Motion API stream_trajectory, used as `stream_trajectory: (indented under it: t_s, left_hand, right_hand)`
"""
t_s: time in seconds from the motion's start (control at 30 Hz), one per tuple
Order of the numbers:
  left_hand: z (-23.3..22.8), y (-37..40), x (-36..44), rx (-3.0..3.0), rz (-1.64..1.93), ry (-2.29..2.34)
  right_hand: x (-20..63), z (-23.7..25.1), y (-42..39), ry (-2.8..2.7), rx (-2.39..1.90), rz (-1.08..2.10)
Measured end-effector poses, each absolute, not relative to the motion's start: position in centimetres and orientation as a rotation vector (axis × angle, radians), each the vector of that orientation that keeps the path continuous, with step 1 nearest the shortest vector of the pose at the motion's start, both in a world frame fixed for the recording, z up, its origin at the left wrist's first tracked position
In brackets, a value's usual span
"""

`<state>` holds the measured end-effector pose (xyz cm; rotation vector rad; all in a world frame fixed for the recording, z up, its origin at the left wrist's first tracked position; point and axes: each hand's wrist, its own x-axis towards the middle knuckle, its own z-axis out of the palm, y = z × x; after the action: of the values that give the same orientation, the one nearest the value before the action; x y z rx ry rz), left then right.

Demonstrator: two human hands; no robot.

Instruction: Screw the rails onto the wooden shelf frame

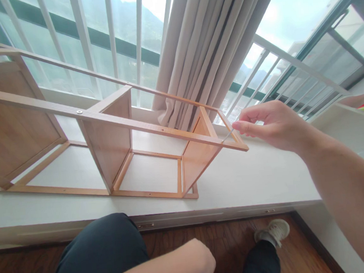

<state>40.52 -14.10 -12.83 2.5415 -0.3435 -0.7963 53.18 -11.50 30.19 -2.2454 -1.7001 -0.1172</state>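
My right hand (265,125) is closed in a pinch on a thin silvery rod that looks like a hex key (228,136). The rod's far tip meets the upper front rail of a wooden shelf frame (142,125), near its right end. The frame lies on its side, with several panels set between its rails. A metal fastener (79,112) shows in a hole farther left on the same rail. My left hand (205,262) hangs low at the bottom edge, over the floor and away from the frame. Its fingers bend downward and are mostly hidden.
The frame rests on a white ledge (252,177) with drawer fronts below. Behind it stand white railings (111,36), windows and a grey curtain (205,36). A white shelf unit (343,126) with colourful items is at the right. My knee (99,250) is close to the ledge.
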Motion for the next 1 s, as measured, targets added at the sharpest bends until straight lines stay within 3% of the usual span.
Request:
stream_trajectory:
  t_s: [0.1, 0.23, 0.5, 1.0]
  left_hand:
    - [-9.9, -13.7, 40.2, 2.582, -1.129, -0.394]
    - [-8.4, -13.4, 40.2, 2.576, -1.194, -0.412]
    - [-11.2, -13.8, 40.4, 2.571, -0.998, -0.337]
    - [-11.9, -14.0, 40.6, 2.558, -0.948, -0.339]
  right_hand:
    - [53.4, 30.1, -11.6, -1.690, -2.262, -0.114]
    - [53.1, 29.8, -11.6, -1.613, -2.289, -0.117]
    - [50.7, 28.9, -10.8, -1.413, -2.312, -0.213]
    - [50.5, 29.3, -11.1, -1.406, -2.343, -0.289]
